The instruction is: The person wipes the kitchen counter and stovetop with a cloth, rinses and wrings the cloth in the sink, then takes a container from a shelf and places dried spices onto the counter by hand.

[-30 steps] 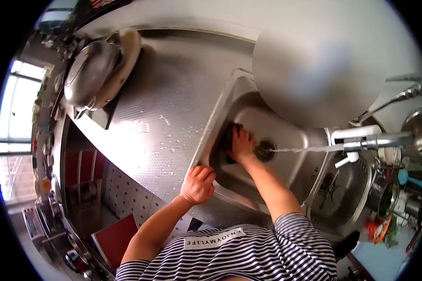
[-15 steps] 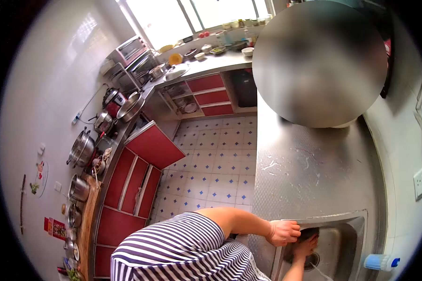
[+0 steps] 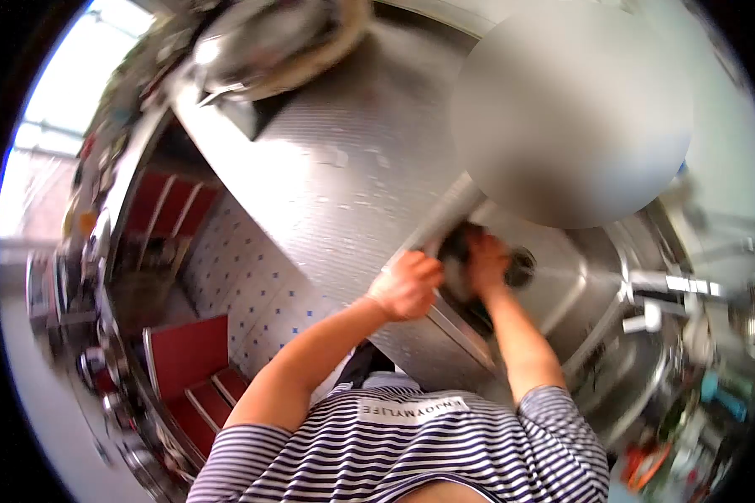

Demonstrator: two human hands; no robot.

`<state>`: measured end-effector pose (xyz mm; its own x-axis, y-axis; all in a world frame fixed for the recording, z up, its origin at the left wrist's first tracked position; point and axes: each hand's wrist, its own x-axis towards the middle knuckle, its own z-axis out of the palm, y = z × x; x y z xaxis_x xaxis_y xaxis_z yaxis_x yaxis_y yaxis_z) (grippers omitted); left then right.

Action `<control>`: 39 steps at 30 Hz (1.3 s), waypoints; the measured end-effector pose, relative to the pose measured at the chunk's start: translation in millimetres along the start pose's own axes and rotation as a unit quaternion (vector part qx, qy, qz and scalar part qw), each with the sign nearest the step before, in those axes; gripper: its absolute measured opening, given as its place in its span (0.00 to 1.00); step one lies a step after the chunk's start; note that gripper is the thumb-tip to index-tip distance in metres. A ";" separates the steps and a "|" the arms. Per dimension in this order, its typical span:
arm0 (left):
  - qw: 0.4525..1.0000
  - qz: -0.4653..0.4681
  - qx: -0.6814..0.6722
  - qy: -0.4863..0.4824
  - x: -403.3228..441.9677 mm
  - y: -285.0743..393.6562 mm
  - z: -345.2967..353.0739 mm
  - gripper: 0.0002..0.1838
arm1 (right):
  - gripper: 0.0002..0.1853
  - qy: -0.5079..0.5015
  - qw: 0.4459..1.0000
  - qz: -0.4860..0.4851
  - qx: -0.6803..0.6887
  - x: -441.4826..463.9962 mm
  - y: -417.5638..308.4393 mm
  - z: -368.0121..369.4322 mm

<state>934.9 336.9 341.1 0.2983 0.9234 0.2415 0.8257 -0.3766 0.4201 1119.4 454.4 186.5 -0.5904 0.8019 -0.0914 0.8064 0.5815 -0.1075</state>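
With twelve o'clock pointing away from the person's body, the right hand (image 3: 486, 261) reached into the metal sink (image 3: 562, 247), its fingers at a dark item (image 3: 455, 243) that lay at the hand's ten o'clock, in the near corner of the basin. The item was too blurred to name. The drain (image 3: 520, 267) sat just beside that hand at about three o'clock, and the faucet (image 3: 688, 286) lay farther out in the same direction. The right grip looked bent over the item, but whether it pinched it or only pressed on it could not be told. The left hand (image 3: 408, 285), between eight and nine o'clock from the right, was curled at the sink's edge; blur hid whether its grip closed on the rim. If wet, the dark item would likely have been slippery, and its size suggested it was fairly light; whether it was stiff or soft did not show. Its side toward the drain seemed the best hold, with the palm over it. On the counter (image 3: 352, 193), a metal pan (image 3: 268, 42) stood at eleven o'clock from the left hand.
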 end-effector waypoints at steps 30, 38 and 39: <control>0.999 -0.009 0.018 -0.043 17.5 -6.7 -9.3 0.14 | 0.24 0.218 0.625 0.426 0.617 87.8 116.7 -89.8; 1.000 0.008 0.012 -0.023 13.9 -12.9 -5.6 0.14 | 0.28 0.241 0.892 0.175 0.338 108.4 46.6 -110.2; 0.999 -0.002 -0.001 -0.037 14.4 -10.4 -8.3 0.14 | 0.29 0.270 0.880 0.204 0.334 98.2 49.5 -135.7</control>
<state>926.6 353.5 347.5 0.3293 0.9278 0.1753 0.8259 -0.3731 0.4228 1105.8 580.6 306.5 -0.0087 0.9785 0.2060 0.6414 0.1635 -0.7495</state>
